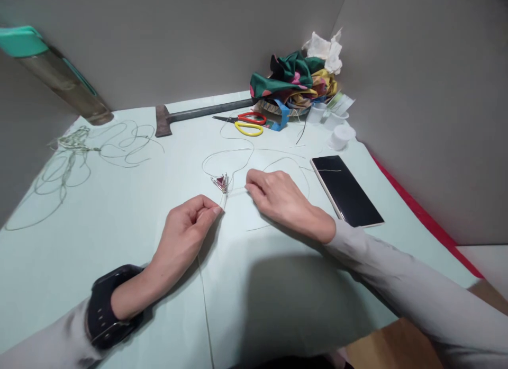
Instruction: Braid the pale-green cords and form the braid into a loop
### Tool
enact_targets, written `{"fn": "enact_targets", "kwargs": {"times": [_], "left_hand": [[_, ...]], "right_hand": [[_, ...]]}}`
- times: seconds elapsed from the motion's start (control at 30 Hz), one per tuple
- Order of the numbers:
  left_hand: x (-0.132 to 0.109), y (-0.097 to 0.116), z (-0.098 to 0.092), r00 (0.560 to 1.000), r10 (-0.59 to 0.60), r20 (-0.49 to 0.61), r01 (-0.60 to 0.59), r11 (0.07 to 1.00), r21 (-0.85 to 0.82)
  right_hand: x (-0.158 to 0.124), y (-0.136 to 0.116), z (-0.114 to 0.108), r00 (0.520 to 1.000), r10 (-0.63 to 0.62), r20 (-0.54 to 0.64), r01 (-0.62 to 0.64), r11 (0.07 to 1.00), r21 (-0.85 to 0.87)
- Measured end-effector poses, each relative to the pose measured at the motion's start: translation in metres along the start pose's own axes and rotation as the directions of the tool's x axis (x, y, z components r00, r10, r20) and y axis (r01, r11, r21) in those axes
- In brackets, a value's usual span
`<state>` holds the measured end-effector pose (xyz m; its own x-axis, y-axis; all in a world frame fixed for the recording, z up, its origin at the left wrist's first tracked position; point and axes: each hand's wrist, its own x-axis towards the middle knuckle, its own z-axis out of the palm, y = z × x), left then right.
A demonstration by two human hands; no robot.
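My left hand (190, 223) pinches thin pale cords just below a small triangular piece (220, 182) with a dark red middle and shiny edges. More cord (237, 190) runs from the base of that piece to my right hand (280, 197), whose thumb and fingertips are closed on it. Loose cord (204, 165) loops over the table above both hands. One strand (206, 311) trails from under my left hand toward the table's near edge. The exact knot at the base of the piece is too small to make out.
Scissors (250, 126) and a hammer-like tool (162, 121) lie at the back. A bottle (65, 78) and tangled cord (75, 141) are left. Right are a phone (347, 191), white spools (341, 137) and bunched fabric (293, 75). Grey panels (178, 41) wall the table.
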<state>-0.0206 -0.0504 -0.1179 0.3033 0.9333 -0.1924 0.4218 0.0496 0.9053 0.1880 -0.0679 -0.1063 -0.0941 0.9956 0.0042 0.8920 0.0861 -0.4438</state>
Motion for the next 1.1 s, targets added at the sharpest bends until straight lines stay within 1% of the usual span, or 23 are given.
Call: {"fn": "enact_targets", "kwargs": {"times": [0.13,0.37,0.47,0.53,0.6,0.67,0.8,0.9,0.97,1.03,1.1], "left_hand": [[0.000,-0.001,-0.001,1.000,0.005,-0.001,-0.005,1.000,0.013],[0.002,0.000,0.000,1.000,0.003,-0.003,-0.003,0.999,0.034],[0.002,0.002,0.001,1.000,0.008,-0.022,-0.008,1.000,0.006],[0.000,0.003,0.001,0.999,0.013,-0.036,-0.014,1.000,-0.024],[-0.002,0.004,0.002,0.999,0.016,-0.042,-0.018,0.998,-0.061],[-0.003,0.003,0.002,0.999,0.015,-0.043,-0.019,0.994,-0.105],[-0.002,-0.001,0.003,0.999,0.013,-0.043,-0.020,0.986,-0.168],[0.000,-0.001,0.003,0.999,0.021,-0.037,-0.028,0.983,-0.182],[0.000,0.000,0.003,0.999,0.035,-0.018,-0.037,0.984,-0.176],[0.001,0.002,0.002,0.999,0.052,0.003,-0.051,0.986,-0.161],[0.000,0.004,0.002,0.998,0.064,0.013,-0.061,0.988,-0.145]], "right_hand": [[0.008,0.007,0.001,1.000,0.019,-0.022,-0.020,0.999,-0.037],[0.018,0.009,0.010,0.999,0.018,-0.038,-0.022,0.993,-0.118],[0.017,0.011,0.011,0.999,0.017,-0.048,-0.024,0.989,-0.144],[0.010,0.009,0.012,0.999,-0.001,-0.046,-0.006,0.987,-0.158],[-0.002,0.004,0.015,0.998,-0.056,-0.018,0.052,0.984,-0.169],[-0.019,-0.004,0.020,0.988,-0.151,0.038,0.156,0.972,-0.174],[-0.045,-0.022,0.033,0.930,-0.343,0.131,0.363,0.913,-0.187],[-0.046,-0.029,0.034,0.889,-0.433,0.153,0.455,0.873,-0.174],[-0.037,-0.029,0.028,0.886,-0.447,0.125,0.459,0.883,-0.101],[-0.023,-0.027,0.018,0.907,-0.418,0.043,0.419,0.908,-0.021],[-0.008,-0.024,0.009,0.933,-0.354,-0.056,0.357,0.933,0.039]]}}
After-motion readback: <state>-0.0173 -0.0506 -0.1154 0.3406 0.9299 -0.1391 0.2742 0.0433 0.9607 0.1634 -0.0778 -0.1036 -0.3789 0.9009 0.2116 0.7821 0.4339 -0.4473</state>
